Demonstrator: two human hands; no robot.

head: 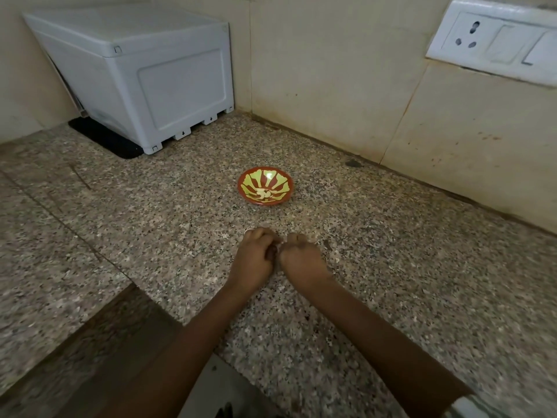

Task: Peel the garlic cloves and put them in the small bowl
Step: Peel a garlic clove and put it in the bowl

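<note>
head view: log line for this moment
left hand, right hand: pinch clove | bowl: peeled cloves inside | step: peeling

Home kitchen: speckled granite counter (391, 267), tiled wall (331, 70), wall socket (494, 37), white appliance (144, 70).

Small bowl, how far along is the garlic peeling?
Done: a few peeled cloves lie in the small bowl. In hand: left hand and right hand pinch something small between them, seemingly another clove, mostly hidden. Left: finishing it and dropping it in; no other unpeeled garlic shows.
</note>
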